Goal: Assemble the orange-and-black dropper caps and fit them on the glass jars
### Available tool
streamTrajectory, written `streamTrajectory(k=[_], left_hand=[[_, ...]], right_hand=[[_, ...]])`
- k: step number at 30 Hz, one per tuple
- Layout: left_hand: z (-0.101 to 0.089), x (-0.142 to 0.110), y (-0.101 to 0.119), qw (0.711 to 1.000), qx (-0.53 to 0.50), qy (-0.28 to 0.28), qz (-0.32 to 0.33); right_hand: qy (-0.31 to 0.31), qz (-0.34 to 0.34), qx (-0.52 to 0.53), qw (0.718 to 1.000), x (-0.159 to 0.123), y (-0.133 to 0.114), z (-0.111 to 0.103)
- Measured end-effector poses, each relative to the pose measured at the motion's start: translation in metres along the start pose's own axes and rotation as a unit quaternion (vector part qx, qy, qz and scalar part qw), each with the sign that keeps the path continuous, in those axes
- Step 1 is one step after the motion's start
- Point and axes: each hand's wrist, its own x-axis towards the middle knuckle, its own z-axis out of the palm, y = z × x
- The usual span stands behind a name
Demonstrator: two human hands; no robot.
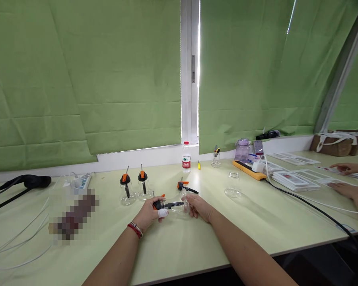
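Note:
My left hand (pixel 150 214), with white tape round its thumb, is closed on a black-and-orange cap (pixel 156 205) with a thin metal rod. My right hand (pixel 198 207) is closed round the base end of a clear glass bottle (pixel 179 210) lying on its side just above the table. The cap's black stem (pixel 173 205) reaches inside this bottle. Beyond my hands lies a loose cap with a black stem (pixel 185 186). Two capped glass bottles (pixel 127 194) stand upright to the left. An uncapped glass bottle (pixel 233 186) stands to the right.
A water bottle (pixel 186 159), a yellow object (pixel 199 165) and a small jar holding tools (pixel 216 159) stand or lie at the back. An orange power strip (pixel 247 170) and cables lie right. A co-worker's hands (pixel 346 190) rest by white frames. A blurred patch (pixel 74 216) is left.

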Motion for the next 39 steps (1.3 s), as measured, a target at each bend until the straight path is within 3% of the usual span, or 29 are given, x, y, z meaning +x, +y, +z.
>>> streamTrajectory(k=[5, 12, 24, 31, 39], left_hand=[[-0.001, 0.0, 0.002, 1.0, -0.003, 0.003, -0.002], [-0.002, 0.0, 0.004, 1.0, -0.003, 0.018, 0.005], [0.001, 0.0, 0.003, 1.0, 0.003, 0.006, -0.003], [-0.003, 0.001, 0.002, 1.0, 0.003, 0.019, 0.005], [-0.002, -0.001, 0.005, 1.0, -0.005, 0.013, 0.001]], right_hand=[[0.005, 0.0, 0.001, 1.0, 0.0, 0.002, 0.0], [-0.042, -0.047, 0.054, 0.997, -0.01, -0.005, -0.001], [-0.009, -0.003, 0.027, 1.0, -0.002, 0.001, 0.0], [-0.026, -0.041, 0.055, 0.997, -0.013, -0.011, 0.003], [-0.016, -0.042, 0.033, 0.998, -0.009, -0.007, 0.001]])
